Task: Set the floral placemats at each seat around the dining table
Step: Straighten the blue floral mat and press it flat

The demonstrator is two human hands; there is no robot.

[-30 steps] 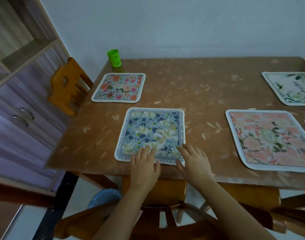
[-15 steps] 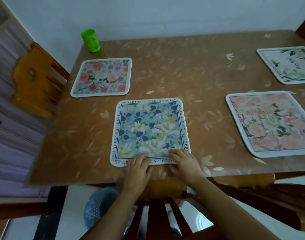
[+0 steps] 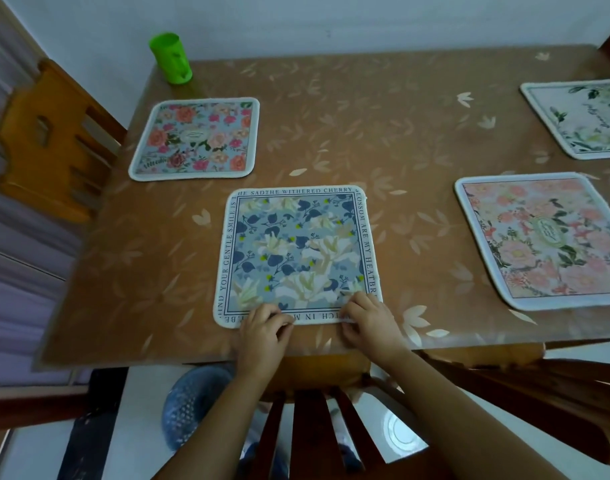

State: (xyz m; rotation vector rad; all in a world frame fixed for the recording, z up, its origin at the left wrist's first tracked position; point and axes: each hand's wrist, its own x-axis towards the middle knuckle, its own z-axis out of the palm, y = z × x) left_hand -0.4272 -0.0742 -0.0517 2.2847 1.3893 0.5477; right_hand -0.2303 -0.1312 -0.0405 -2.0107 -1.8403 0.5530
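4 floral placemats on the desk (image 3: 383, 133), all flat. Blue placemat (image 3: 296, 251) lies right in front of me, near edge just inside the desk's near edge. Both my grips are on that near edge: left grip (image 3: 263, 332) w/ fingers curled over the border & thumb tucked at the rim, right grip (image 3: 369, 322) the same at the near-right corner, pinching it. The other 3 are untouched: rose placemat (image 3: 196, 138) far left, pink placemat (image 3: 546, 240) to my right, pale green placemat (image 3: 584, 119) far right, partly cut off. 1 green cup (image 3: 170, 58) at the far-left corner. 1 chair (image 3: 50, 140) at the left side, 1 slatted chair back (image 3: 307, 427) under my arms.
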